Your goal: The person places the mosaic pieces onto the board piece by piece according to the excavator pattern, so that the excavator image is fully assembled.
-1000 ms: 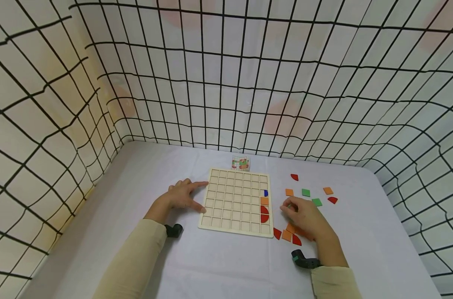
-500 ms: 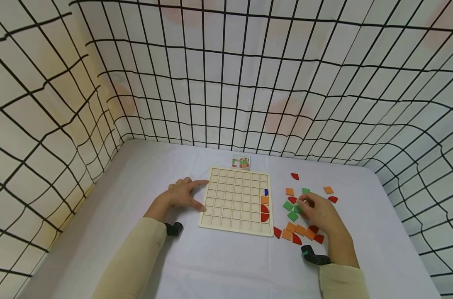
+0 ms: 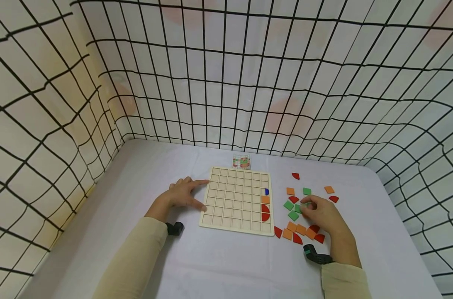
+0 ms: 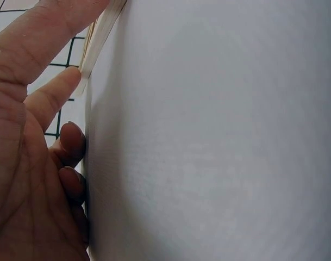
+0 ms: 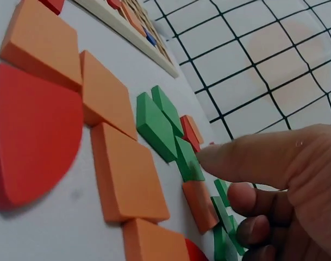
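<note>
My left hand (image 3: 181, 194) lies on the cloth with spread fingers, its thumb and index finger touching the left edge of the pale wooden grid board (image 3: 232, 201). Along the board's right column sit a blue piece (image 3: 266, 192), an orange square (image 3: 265, 199) and two red quarter-round pieces (image 3: 265, 208). To the right of the board, my right hand (image 3: 325, 216) reaches over loose tiles, with bent fingers. In the right wrist view its thumb (image 5: 241, 160) is at a green square (image 5: 187, 157); contact is unclear, and no tile shows between the fingertips.
Orange squares (image 3: 300, 229) and red quarter-rounds (image 3: 297, 238) lie near the board's lower right corner. Several more tiles are scattered farther back. A small patterned card (image 3: 241, 162) stands behind the board. Black wire mesh (image 3: 226, 104) encloses the white table (image 3: 219, 265).
My right hand has moved right and slightly back from beside the board, uncovering green, orange and red tiles. In the last half second it barely shifts. The left hand stays put.
</note>
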Demonstrator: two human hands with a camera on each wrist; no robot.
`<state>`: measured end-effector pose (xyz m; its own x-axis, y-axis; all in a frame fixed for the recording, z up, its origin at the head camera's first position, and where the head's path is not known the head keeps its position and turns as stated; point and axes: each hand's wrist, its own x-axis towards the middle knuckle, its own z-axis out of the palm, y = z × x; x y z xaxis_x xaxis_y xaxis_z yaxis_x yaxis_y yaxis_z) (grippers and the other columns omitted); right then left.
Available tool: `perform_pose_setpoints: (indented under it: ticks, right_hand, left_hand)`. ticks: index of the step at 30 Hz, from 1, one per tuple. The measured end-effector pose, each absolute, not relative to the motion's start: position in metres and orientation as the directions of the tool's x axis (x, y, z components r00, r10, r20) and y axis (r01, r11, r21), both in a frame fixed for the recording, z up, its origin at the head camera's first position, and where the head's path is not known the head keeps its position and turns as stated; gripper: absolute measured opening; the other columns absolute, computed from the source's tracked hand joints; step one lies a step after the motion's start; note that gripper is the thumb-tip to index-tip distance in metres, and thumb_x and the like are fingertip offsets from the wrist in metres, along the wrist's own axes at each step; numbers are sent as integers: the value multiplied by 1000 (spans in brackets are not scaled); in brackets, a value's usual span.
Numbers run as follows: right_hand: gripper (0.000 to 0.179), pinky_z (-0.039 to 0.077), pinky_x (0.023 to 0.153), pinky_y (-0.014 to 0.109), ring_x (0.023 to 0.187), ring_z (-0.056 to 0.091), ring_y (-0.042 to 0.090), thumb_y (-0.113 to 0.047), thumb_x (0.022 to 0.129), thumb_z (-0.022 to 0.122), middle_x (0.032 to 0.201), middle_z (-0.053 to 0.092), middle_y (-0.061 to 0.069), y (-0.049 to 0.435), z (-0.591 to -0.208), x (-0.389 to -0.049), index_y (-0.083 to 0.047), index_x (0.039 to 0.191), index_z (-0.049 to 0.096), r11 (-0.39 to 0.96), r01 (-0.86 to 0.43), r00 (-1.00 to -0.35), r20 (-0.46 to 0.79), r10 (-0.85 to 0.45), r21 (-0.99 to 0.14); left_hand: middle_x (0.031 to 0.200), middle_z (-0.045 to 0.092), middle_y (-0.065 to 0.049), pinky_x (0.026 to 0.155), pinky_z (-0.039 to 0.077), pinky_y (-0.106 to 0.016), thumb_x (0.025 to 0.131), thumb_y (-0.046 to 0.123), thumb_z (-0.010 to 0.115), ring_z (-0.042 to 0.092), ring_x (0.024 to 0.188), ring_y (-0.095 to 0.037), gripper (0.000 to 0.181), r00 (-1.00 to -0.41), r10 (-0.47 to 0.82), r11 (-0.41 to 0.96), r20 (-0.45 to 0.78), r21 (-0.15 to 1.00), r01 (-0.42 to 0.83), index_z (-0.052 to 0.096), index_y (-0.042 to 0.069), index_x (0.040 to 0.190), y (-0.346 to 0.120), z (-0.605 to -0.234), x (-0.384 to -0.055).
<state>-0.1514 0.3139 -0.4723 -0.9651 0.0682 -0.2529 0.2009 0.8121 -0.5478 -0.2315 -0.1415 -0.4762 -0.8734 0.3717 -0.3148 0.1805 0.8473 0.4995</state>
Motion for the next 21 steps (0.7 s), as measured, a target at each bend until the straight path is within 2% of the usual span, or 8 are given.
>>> perform_pose_setpoints:
  ticks: [6,21]
  right_hand:
    - [39,41,61,32,79,51,21,-30,91,73,92,51,7,317,-475,-150,-11,125,65,821,200,-960,-274,56,-534]
    - [37,40,59,30,76,51,20,-33,92,75,86,53,5,315,-485,-153,-8,118,67,846,171,-972,-228,61,-506]
  left_hand:
    - [118,53,-2,82,29,-39,66,56,89,43,99,-20,100,-874,368,847,-316,502,175,44,40,153,-141,-477,-231]
    - [119,52,-2,84,30,-39,65,58,89,42,99,-19,101,-877,363,854,-315,490,177,43,42,154,-142,-480,-233]
